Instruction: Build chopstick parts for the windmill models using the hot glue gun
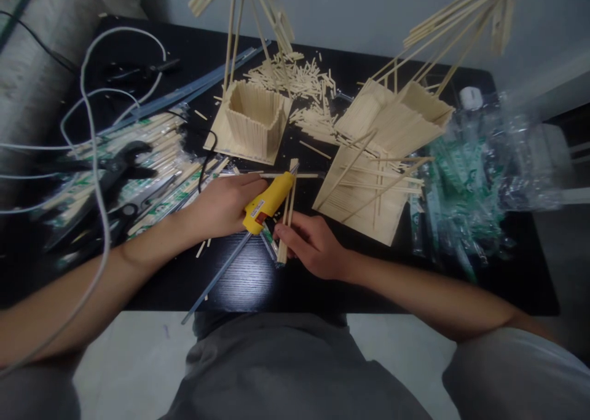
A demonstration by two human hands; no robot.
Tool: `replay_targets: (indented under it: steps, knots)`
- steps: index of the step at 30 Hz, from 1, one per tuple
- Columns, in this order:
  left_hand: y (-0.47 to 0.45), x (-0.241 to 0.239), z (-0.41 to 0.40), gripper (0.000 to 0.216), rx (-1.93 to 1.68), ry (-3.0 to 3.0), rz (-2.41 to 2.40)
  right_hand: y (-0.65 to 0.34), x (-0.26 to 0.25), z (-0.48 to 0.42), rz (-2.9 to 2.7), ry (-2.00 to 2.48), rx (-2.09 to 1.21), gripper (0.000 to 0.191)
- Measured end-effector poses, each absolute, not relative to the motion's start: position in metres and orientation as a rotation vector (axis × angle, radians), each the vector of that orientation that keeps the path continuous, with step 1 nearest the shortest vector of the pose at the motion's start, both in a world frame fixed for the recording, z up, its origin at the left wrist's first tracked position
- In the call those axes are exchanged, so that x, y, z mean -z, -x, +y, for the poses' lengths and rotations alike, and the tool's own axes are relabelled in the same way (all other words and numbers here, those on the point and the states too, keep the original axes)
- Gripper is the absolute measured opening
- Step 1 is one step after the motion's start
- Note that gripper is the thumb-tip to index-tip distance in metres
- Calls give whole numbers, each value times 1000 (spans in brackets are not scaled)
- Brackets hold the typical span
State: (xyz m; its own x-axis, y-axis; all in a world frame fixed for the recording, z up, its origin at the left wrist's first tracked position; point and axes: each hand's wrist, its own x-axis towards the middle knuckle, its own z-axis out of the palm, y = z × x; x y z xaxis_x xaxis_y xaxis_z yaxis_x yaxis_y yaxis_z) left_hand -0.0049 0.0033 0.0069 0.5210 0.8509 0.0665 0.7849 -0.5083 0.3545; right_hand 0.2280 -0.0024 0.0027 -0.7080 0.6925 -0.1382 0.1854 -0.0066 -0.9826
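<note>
left hand: the left hand (225, 202), fingers curled closed around the yellow glue gun (271, 198).
glue gun: over the middle of the table (391, 281), slanted, nozzle pointing up and away to the right; a long translucent glue stick (216, 278) runs from its back end past the near edge.
right hand: the right hand (318, 243), thumb and fingers pinched together on a few thin wooden sticks (291, 200), leaving little gap.
wooden sticks: held nearly upright in view, just right of the gun, their far end beside the nozzle; whether the two touch, i cannot tell.
box: behind the hands, an open box (253, 122) of upright sticks on a flat square base.
heap: short cut pieces (297, 79) scattered behind and right of the box.
second build: at right, a larger stick structure (396, 122) with long sticks rising from it, blurred toward the top.
left side: packets of sticks (161, 140), dark pliers (115, 171), and a looping white cable (94, 162).
right side: a pile of crumpled clear and green wrappers (465, 180).
</note>
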Motion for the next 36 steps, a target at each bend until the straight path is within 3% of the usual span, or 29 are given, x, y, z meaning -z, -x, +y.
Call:
replay_targets:
  steps: [36]
  knots:
    - [4,-8,3,29,-284,-2467,1386,-228,-1,-3,-1870,880,-1756,36]
